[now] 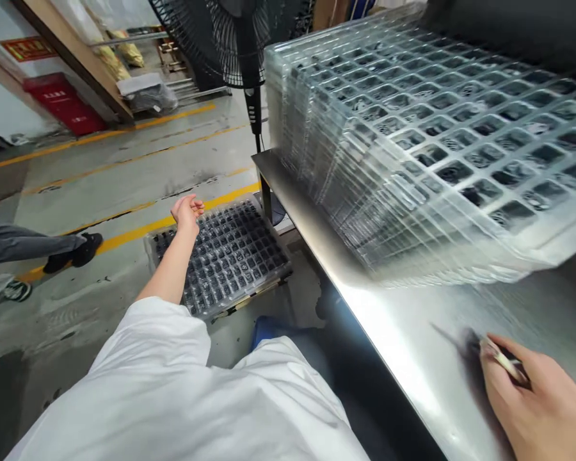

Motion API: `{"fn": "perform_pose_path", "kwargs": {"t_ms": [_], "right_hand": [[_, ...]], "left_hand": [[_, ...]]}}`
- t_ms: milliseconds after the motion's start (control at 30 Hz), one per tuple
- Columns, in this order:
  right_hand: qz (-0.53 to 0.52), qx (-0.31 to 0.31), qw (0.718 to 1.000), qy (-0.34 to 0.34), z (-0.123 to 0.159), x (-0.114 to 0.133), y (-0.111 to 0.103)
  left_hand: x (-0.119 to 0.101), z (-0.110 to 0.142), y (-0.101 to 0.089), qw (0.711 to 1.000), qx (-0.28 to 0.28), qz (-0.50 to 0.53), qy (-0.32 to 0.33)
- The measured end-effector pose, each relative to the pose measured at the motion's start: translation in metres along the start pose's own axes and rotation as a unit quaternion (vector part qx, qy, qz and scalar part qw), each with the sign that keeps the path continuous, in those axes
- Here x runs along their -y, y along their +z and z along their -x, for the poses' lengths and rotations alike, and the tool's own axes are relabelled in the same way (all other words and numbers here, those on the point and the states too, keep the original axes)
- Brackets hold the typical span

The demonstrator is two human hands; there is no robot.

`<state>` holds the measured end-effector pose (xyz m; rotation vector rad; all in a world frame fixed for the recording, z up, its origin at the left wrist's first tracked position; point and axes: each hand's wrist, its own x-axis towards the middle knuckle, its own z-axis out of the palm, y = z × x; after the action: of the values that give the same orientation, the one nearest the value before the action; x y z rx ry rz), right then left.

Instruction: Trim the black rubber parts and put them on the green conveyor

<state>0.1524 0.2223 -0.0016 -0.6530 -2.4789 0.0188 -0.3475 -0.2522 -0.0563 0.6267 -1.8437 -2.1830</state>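
My left hand [187, 213] reaches down to the left over a stack of clear trays [230, 256] filled with small black parts, low near the floor. Its fingers are loosely curled and hold nothing. My right hand [532, 397] rests on the steel table [388, 333] at the lower right, fingers closed on a thin tool with a dark tip [496, 355]. A tall stack of clear plastic trays [436, 141] with black parts stands on the table beyond the right hand, blurred by motion.
A black pedestal fan [242, 45] stands behind the table's corner. Another person's legs and shoes [72, 251] stretch in from the left on the floor by yellow lines. A red box [64, 105] sits at the wall.
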Motion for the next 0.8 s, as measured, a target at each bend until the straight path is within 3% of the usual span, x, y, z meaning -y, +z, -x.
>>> {"fn": "perform_pose_path", "kwargs": {"t_ms": [67,133,367,533,567,600,633,733,767,800], "right_hand": [[0.006,-0.041,0.998,-0.057,-0.002,-0.002,0.002],[-0.002,-0.067,0.996,-0.067,-0.003,-0.002,0.002],[-0.043,-0.038,0.998,0.028,0.001,-0.006,-0.008],[-0.077,-0.030,0.993,0.087,0.002,-0.010,-0.007],[-0.084,-0.029,0.991,0.096,0.001,-0.009,-0.006],[-0.090,-0.028,0.990,0.103,0.001,-0.008,-0.007],[-0.098,-0.032,0.989,0.107,0.001,-0.006,-0.007],[-0.118,-0.048,0.986,0.107,0.003,-0.003,-0.008],[-0.116,-0.056,0.986,0.109,0.003,-0.004,-0.007],[-0.111,-0.062,0.985,0.115,0.004,-0.004,-0.006]], "left_hand": [[-0.008,0.021,0.016,0.998,0.046,-0.002,0.042],[-0.015,0.044,0.030,0.992,0.090,-0.006,0.084],[-0.024,0.120,0.068,0.940,0.248,-0.050,0.227],[-0.029,0.191,0.092,0.868,0.356,-0.107,0.330],[-0.028,0.209,0.097,0.837,0.389,-0.120,0.367],[-0.026,0.227,0.102,0.784,0.434,-0.136,0.423],[-0.022,0.246,0.107,0.714,0.485,-0.145,0.485],[-0.004,0.307,0.121,0.459,0.628,-0.138,0.613],[0.003,0.327,0.126,0.390,0.659,-0.133,0.630],[0.010,0.348,0.131,0.340,0.681,-0.125,0.636]]}}
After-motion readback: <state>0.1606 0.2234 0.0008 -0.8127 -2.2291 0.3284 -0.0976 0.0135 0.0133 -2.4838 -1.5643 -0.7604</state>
